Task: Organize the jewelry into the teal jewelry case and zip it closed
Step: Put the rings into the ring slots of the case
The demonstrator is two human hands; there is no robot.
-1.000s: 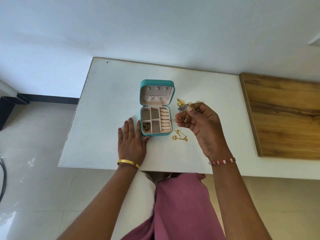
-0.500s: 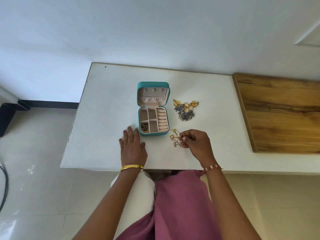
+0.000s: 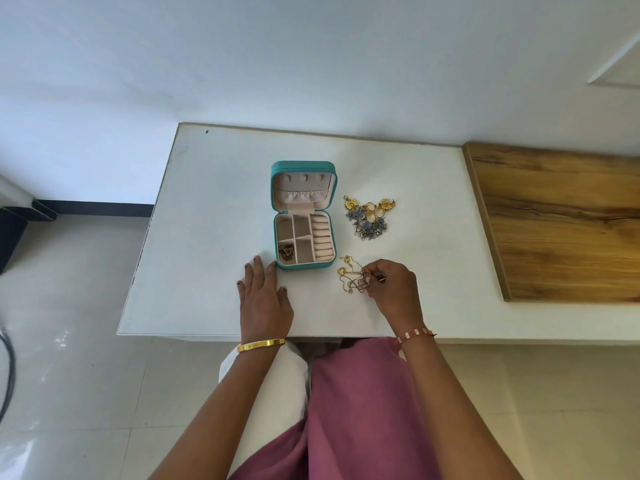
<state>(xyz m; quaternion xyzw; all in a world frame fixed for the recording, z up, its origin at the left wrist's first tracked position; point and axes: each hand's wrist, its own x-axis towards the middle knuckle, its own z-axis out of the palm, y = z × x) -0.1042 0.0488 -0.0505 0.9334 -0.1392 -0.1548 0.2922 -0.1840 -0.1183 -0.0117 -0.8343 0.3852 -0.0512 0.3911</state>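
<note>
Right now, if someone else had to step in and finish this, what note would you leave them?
Left hand: flat on the table, beside the case.
Right hand: pinching the chains lying right of the case.
Case: open, lid up. One piece sits in its near-left compartment.
Left to do: the chains, the pile of earrings and rings further back, then zip the case.
</note>
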